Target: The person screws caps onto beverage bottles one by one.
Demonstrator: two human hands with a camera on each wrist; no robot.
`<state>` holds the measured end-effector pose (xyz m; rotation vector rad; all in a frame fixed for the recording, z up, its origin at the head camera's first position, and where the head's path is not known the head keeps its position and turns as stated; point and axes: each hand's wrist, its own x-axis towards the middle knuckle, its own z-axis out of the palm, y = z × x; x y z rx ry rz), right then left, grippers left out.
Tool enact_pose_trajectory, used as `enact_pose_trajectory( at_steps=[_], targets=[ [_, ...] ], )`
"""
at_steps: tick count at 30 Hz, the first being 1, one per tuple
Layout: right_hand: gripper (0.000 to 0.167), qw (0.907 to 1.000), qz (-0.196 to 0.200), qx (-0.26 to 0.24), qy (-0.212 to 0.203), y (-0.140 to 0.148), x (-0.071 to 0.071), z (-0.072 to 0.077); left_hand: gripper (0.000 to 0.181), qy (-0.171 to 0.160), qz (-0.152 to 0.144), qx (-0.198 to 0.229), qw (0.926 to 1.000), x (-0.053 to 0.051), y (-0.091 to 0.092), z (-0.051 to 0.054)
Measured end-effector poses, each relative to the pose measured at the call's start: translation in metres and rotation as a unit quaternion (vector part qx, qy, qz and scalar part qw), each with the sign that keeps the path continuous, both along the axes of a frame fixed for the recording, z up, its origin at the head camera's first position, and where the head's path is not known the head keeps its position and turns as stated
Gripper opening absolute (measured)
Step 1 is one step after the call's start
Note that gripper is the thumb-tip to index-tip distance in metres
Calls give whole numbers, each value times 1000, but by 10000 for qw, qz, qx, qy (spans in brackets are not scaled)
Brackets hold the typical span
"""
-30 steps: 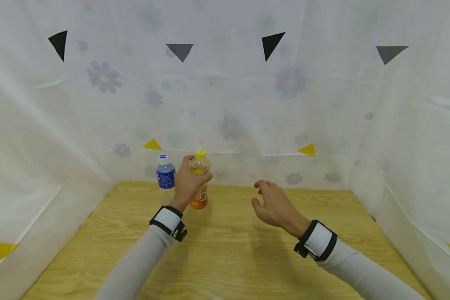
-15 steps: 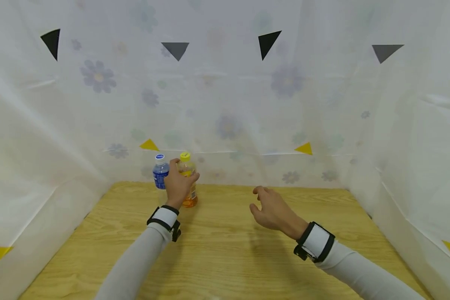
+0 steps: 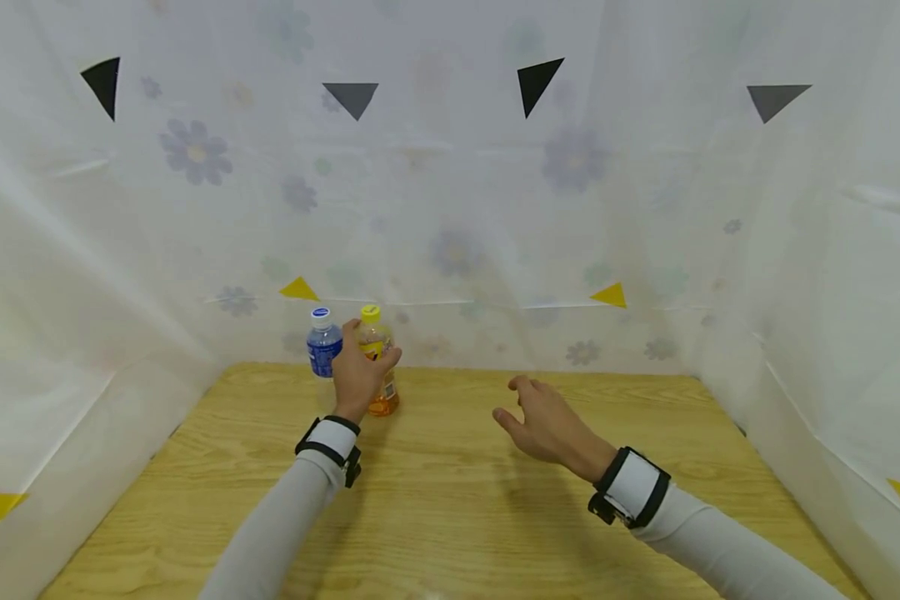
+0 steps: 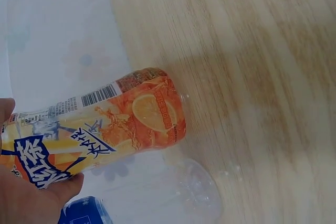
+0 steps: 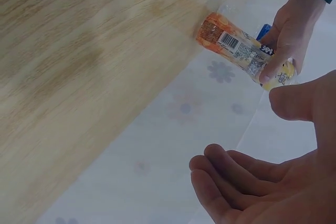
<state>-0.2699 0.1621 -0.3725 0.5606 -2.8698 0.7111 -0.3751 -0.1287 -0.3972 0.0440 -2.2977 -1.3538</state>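
A tea bottle with a yellow cap (image 3: 371, 313) and an orange label stands upright on the wooden table (image 3: 435, 508), towards the back left. My left hand (image 3: 356, 375) holds its upper half, thumb and fingers about the sides. In the left wrist view the label (image 4: 152, 114) carries a fruit slice. Just left of it stands a clear bottle with a blue label (image 3: 322, 354) and white cap, partly hidden behind my left hand. My right hand (image 3: 551, 425) hovers above the table to the right, holding nothing, with fingers loosely bent and thumb apart.
A pale flowered sheet (image 3: 450, 208) hangs behind the table and along both sides. Black, grey and yellow triangles are stuck on it. The bottles stand close to the table's back edge.
The tea bottle has moved left with my left hand, closer to the blue-labelled bottle; in the last half second it has barely shifted. My right thumb has spread slightly from the fingers.
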Motion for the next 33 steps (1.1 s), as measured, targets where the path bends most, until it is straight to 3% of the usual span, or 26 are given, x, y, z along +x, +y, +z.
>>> enact_pose_trajectory(
  at_steps=[12,22,30,33],
  targets=[
    [54,9996,-91,-73,-252,2,4,-3,93,-156,32,108,9998,-1,4,1],
    [55,9996,-141,-22,-250,5,3,-5,89,435,268,-339,9981,-1,5,20],
    [55,9995,-151,-10,-290,5,3,-6,84,575,190,-302,9977,-1,2,37],
    [55,9995,-155,-48,-272,5,3,-6,69,1007,351,-326,9938,-1,1,46]
  ],
)
